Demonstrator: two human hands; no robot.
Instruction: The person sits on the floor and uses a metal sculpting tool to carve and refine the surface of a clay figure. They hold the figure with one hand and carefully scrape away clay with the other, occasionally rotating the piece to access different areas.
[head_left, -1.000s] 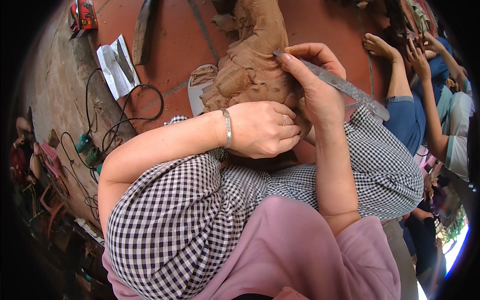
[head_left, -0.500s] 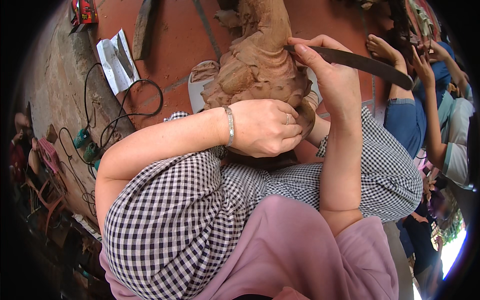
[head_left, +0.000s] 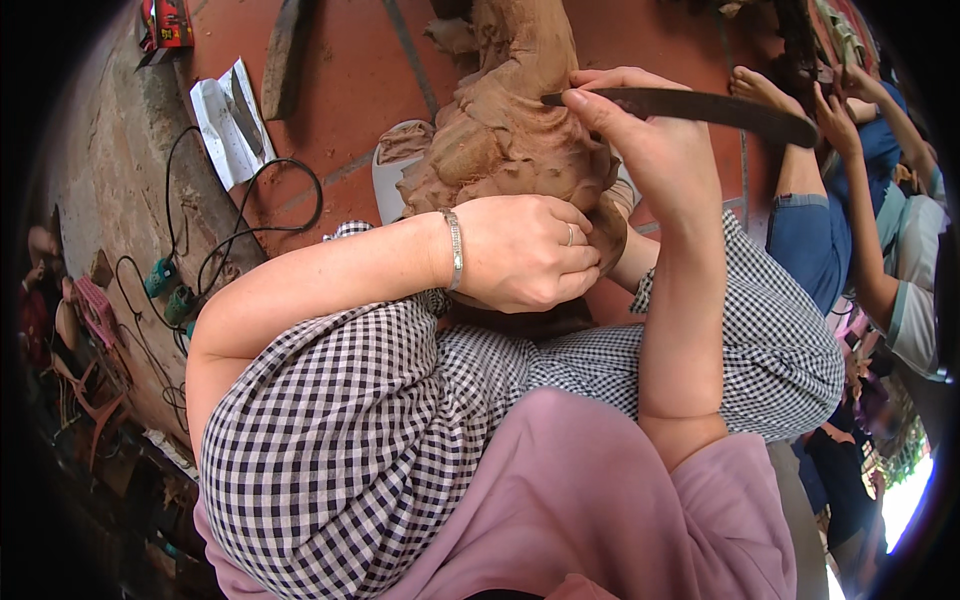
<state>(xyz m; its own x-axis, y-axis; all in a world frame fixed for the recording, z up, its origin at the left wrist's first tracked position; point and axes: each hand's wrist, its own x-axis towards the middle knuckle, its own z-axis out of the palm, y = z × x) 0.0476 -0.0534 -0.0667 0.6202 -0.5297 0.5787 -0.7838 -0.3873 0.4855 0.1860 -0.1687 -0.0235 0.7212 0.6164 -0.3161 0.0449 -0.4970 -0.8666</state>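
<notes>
A brown carved wooden piece [head_left: 510, 150], with folds and small pointed knobs, stands between my knees. My left hand [head_left: 530, 255], wearing a ring and a metal bracelet, lies across its near end with the fingers curled over the wood; the fingertips are hidden. Pinched between thumb and fingers of my right hand [head_left: 640, 130] is a long dark flat file-like tool [head_left: 730, 108]. Its narrow tip meets the carved folds, while the broad rounded end sticks out to the right.
Left of me, black cables [head_left: 245, 225] loop over a worn grey slab [head_left: 120, 180]. A folded white paper [head_left: 232, 125] and a dark wooden bar [head_left: 287, 60] lie at the far left. On the right, another person's bare foot [head_left: 765, 88] and hands [head_left: 845, 120] are close by.
The tool's tip has slid a little to the left over the folds, and its rounded end has swung up. My right hand moved slightly with it; my left hand stays on the carving.
</notes>
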